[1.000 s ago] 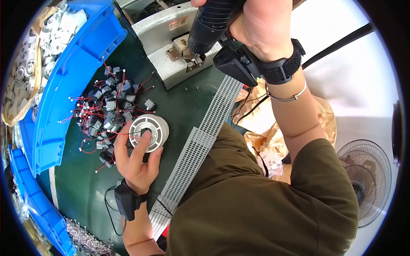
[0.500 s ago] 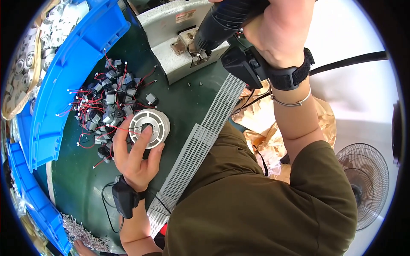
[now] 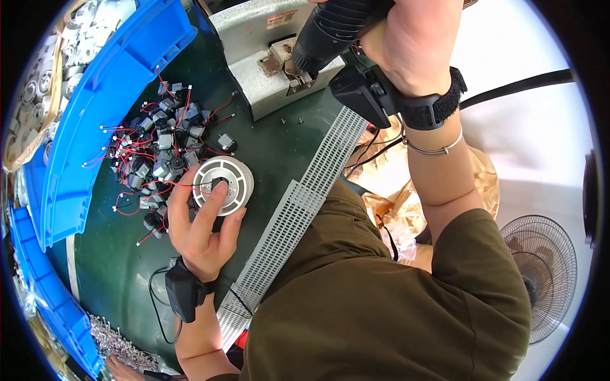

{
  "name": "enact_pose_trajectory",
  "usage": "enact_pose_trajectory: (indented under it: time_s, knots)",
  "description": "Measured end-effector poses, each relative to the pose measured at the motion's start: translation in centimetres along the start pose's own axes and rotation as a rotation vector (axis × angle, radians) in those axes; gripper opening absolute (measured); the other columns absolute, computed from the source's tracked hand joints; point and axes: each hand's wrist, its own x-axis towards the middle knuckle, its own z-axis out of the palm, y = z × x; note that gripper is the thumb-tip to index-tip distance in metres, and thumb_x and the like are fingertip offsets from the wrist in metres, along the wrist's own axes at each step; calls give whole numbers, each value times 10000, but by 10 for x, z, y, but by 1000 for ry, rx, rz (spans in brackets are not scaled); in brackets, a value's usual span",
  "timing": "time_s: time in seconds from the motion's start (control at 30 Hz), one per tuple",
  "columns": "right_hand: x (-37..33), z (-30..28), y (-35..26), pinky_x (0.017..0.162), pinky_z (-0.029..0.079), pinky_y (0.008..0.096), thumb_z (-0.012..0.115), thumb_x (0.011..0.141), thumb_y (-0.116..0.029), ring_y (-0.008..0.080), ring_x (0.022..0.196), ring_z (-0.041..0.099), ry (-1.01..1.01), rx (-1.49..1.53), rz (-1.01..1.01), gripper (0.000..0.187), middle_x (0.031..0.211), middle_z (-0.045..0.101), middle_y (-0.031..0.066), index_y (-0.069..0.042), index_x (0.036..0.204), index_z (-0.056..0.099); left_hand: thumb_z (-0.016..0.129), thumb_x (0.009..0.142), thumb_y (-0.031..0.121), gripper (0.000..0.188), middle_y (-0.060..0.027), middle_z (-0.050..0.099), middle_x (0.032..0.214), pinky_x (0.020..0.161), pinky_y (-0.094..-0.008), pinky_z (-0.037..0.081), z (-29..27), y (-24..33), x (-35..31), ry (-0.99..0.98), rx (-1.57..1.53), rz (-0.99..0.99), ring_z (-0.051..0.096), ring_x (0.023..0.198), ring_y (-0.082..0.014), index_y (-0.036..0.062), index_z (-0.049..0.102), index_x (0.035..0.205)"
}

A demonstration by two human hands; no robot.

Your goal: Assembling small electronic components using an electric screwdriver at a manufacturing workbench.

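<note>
My left hand grips a white round plastic housing with a spoked face, resting on the green table. Its index fingertip presses on a small dark part at the housing's centre, where a thin red and black lead runs out to the left. At the top, my right hand is wrapped round a black power screwdriver. The screwdriver's nose points down at a small metal block on a pale grey metal machine. Whether its bit touches the block I cannot tell.
Left of the housing lies a heap of small motors with red and black leads. Two small screws lie near the machine. A blue bin stands far left, a perforated white strip edges the table. Another person's hand shows lower left.
</note>
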Motion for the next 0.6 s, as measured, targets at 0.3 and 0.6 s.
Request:
enact_pose_trajectory:
  time_s: [0.3, 0.6]
  knots:
    - [0, 5, -1, 523, 445, 239, 652, 788, -84, 133, 540, 552, 56, 394, 171, 171, 670, 569, 62, 37, 889, 586, 762, 634, 57, 442, -239, 542, 1186, 817, -380, 496, 0, -1, 0, -3, -9, 6, 583, 988, -340, 43, 652, 1063]
    - [-1, 0, -1, 506, 447, 244, 629, 799, -83, 141, 524, 550, 63, -76, 61, 143, 665, 569, 70, 31, 868, 574, 771, 634, 61, 419, -242, 557, 1166, 792, -383, 502, -1, 1, 2, -10, 8, 15, 601, 946, -345, 31, 658, 1037]
